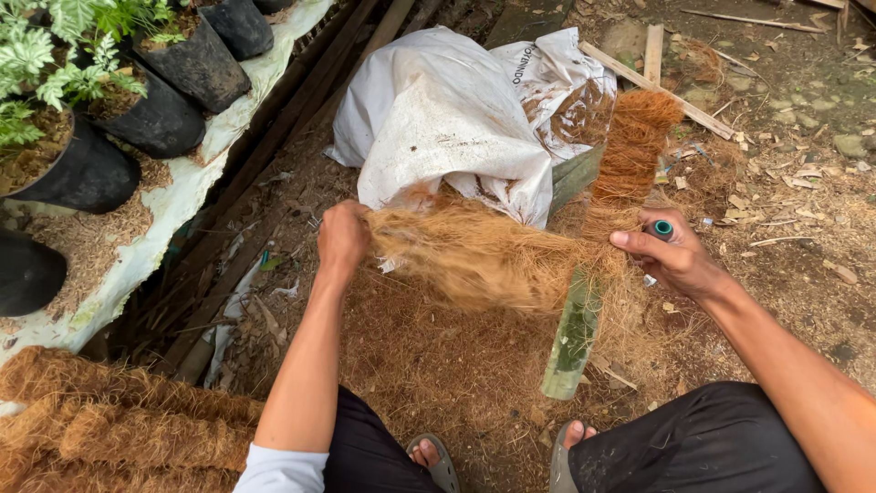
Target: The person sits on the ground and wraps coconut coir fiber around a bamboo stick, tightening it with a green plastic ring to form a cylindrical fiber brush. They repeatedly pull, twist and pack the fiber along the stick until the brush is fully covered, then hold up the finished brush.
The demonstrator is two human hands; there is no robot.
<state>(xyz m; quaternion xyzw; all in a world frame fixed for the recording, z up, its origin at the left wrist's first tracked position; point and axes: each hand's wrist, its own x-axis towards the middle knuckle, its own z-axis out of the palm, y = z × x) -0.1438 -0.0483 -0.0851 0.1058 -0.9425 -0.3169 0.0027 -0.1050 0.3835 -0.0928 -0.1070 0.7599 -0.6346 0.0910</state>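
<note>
While clenched on 1 end of the fibre mat (pixel 474 256), left hand (pixel 342 237) pulls it taut; right hand (pixel 671 260) pinches the other edge, thumb on top, fingers also curled round a teal-capped tool (pixel 661 228). Mat spread mid-air over green pole (pixel 573 333), above the knees. Likely light, soft, springy, shedding; best gripped in bunched handfuls at edges. Beyond: white sack (pixel 447 119), wrapped pole end (pixel 634 146). Left: black pots (pixel 164 110), finished fibre rolls (pixel 109 420). Nothing blocking.
</note>
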